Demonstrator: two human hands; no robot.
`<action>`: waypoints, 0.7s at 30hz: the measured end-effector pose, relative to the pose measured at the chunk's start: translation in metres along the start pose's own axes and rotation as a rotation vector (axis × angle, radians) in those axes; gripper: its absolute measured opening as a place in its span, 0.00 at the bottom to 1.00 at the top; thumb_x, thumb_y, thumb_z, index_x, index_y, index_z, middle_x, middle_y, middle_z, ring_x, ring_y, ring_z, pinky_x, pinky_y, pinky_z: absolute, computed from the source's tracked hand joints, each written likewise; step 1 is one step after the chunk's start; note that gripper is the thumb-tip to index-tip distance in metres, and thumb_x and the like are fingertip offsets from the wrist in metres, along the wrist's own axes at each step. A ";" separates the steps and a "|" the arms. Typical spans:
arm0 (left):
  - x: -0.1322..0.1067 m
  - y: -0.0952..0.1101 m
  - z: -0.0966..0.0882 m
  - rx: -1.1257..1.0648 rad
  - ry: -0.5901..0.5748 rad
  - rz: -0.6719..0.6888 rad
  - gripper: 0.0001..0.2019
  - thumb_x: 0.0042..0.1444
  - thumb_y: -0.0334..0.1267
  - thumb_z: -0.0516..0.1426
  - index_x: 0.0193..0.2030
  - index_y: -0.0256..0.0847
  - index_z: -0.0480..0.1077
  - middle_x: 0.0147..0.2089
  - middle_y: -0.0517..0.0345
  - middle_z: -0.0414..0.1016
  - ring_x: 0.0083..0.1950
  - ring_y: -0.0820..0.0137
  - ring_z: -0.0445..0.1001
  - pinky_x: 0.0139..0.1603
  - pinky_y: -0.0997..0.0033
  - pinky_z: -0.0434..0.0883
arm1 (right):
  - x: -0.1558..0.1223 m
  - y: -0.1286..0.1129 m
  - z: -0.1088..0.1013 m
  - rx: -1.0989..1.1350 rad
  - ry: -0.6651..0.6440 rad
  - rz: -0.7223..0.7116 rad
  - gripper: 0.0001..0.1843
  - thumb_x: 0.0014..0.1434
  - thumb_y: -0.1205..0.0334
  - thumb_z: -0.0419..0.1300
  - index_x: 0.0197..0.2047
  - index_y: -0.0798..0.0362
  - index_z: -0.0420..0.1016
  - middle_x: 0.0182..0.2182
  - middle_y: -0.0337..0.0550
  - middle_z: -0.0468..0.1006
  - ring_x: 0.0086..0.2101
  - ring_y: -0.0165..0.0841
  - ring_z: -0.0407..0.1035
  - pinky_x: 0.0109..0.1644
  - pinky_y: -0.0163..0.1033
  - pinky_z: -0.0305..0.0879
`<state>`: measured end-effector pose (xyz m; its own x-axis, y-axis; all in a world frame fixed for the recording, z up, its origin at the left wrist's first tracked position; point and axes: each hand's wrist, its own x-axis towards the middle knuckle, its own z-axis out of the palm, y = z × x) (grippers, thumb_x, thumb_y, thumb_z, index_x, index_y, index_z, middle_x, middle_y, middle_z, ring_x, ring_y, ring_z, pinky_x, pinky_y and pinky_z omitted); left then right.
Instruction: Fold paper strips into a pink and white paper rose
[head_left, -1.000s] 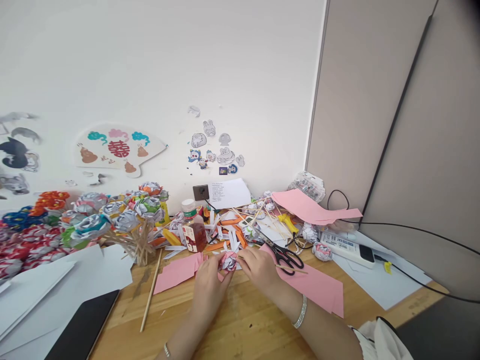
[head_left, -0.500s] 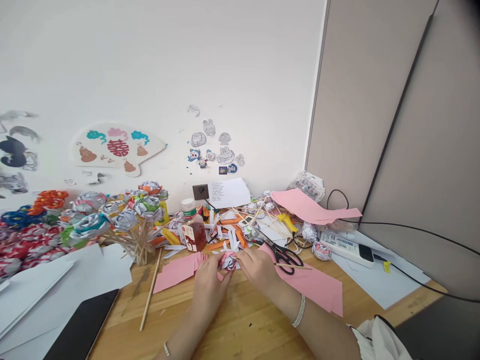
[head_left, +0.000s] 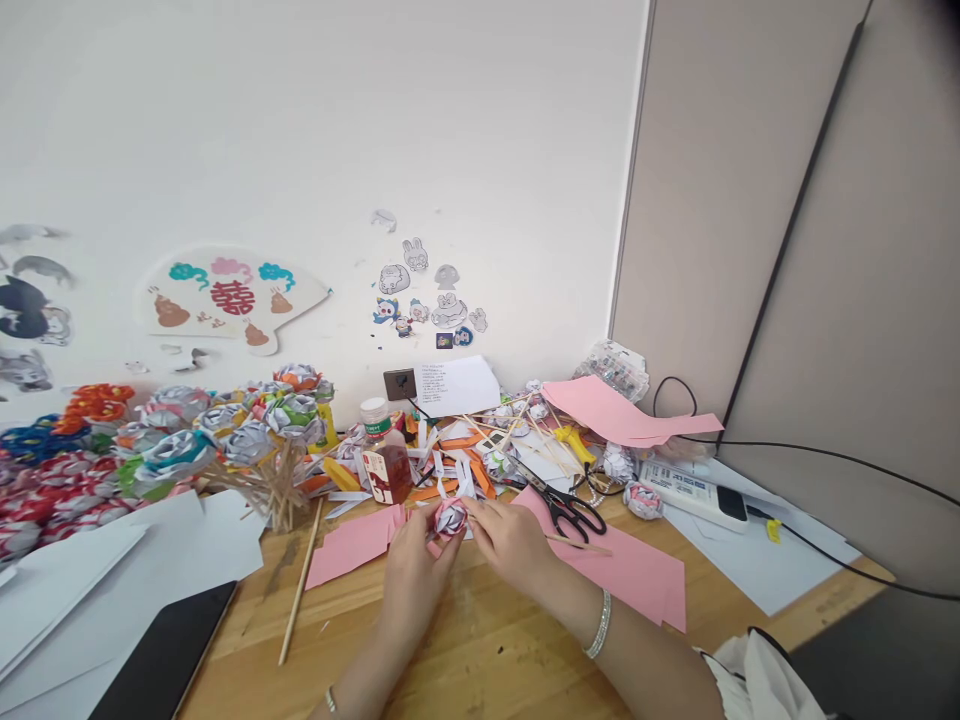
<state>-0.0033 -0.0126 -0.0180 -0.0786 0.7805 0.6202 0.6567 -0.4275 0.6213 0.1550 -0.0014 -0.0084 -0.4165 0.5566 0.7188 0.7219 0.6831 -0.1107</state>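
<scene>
A small paper rose (head_left: 451,517), white with pink and dark edges, is pinched in the fingers of my left hand (head_left: 414,565). Close against its right side, my right hand (head_left: 511,545) has its fingers curled together. A thin wooden stick (head_left: 589,546) pokes out to the right from behind that hand; whether it joins the rose is hidden by the fingers. Pink paper rectangles (head_left: 352,548) lie just left of my hands. To the right, black-handled scissors (head_left: 566,510) rest on a larger pink sheet (head_left: 637,575).
A bottle of reddish liquid (head_left: 386,460) stands behind my hands, amid paper scraps. Paper flowers on sticks (head_left: 251,440) crowd the left. A loose stick (head_left: 300,590) and a black tablet (head_left: 169,650) lie front left. At right are a power strip (head_left: 697,495) and cables.
The rose has turned toward me and shifted slightly left, showing more of its folds. The stick behind my right hand has tilted, its outer end dropping a little.
</scene>
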 end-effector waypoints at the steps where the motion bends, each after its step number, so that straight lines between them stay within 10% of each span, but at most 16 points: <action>1: 0.000 0.001 0.000 -0.034 -0.021 -0.014 0.17 0.52 0.47 0.57 0.44 0.39 0.68 0.36 0.52 0.76 0.32 0.63 0.75 0.33 0.62 0.72 | 0.000 0.000 -0.001 0.000 0.006 0.009 0.17 0.64 0.66 0.47 0.54 0.56 0.67 0.34 0.46 0.79 0.30 0.33 0.72 0.30 0.35 0.62; 21: 0.006 -0.002 0.001 -0.033 0.087 0.034 0.18 0.47 0.49 0.61 0.39 0.39 0.68 0.42 0.50 0.71 0.45 0.59 0.71 0.42 0.57 0.71 | 0.002 0.009 0.007 -0.139 -0.037 0.065 0.05 0.60 0.64 0.57 0.33 0.53 0.71 0.27 0.39 0.76 0.27 0.30 0.70 0.28 0.33 0.54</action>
<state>-0.0042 -0.0064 -0.0158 -0.1228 0.7234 0.6795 0.6348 -0.4691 0.6140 0.1566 0.0087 -0.0124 -0.3846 0.6162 0.6873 0.8164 0.5746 -0.0584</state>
